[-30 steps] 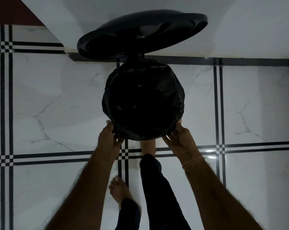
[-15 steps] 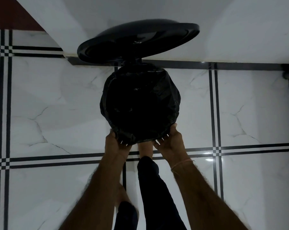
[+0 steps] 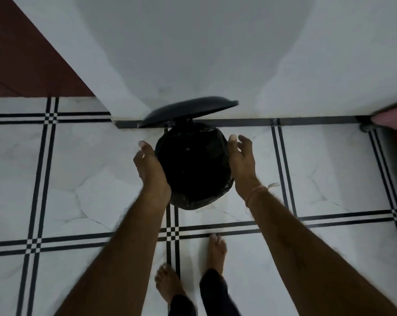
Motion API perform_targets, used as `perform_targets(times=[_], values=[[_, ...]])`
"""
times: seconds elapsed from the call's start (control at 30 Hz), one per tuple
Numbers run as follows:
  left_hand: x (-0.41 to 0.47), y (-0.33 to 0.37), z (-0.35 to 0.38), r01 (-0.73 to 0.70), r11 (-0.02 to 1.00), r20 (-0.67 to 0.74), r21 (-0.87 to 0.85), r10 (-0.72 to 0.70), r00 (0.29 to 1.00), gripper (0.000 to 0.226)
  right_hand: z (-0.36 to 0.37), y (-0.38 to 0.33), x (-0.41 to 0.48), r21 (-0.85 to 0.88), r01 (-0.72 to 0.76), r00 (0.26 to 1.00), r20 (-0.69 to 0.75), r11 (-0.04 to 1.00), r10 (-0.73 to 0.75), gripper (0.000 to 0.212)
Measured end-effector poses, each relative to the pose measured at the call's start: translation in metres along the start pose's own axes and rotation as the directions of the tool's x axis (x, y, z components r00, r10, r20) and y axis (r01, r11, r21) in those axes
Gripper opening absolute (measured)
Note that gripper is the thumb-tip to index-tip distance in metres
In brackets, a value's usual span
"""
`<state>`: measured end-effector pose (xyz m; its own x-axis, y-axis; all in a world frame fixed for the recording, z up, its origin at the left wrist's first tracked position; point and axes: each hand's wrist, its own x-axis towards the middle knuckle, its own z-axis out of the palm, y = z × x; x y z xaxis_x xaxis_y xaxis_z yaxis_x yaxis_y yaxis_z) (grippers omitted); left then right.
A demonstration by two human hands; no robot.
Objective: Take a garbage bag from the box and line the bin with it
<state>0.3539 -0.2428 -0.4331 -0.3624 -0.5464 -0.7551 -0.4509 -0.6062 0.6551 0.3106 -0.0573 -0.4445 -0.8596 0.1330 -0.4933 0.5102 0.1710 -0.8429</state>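
Looks like the last step, w/ lining pretty much done. Black garbage bag [image 3: 193, 165] sits inside the bin [image 3: 194, 202], its edge folded over the rim all round, crinkled plastic hanging down the outside at the near side. Bin stands on the tiled floor [image 3: 79, 179] against the wall [image 3: 193, 53], lid [image 3: 188, 109] tipped up at the back.

Left hand [image 3: 150, 166] is flat beside the bag's left edge, fingers straight, gripping nothing. Right hand [image 3: 242, 163] same on the other side, fingers spread, empty. Can't tell if either palm touches the plastic.

Next move, I'd say: check the overhang is snug, then drop the lid.

Inside the bag is too dark to see anything. No bag box in sight.
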Motion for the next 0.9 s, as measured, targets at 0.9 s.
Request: perform_targets(times=[0.9], values=[[0.014, -0.113, -0.062, -0.377, 0.570, 0.308, 0.730, 0.219, 0.926, 0.093, -0.015, 0.110, -0.012, -0.654, 0.269, 0.954, 0.281, 0.707, -0.104, 0.086]])
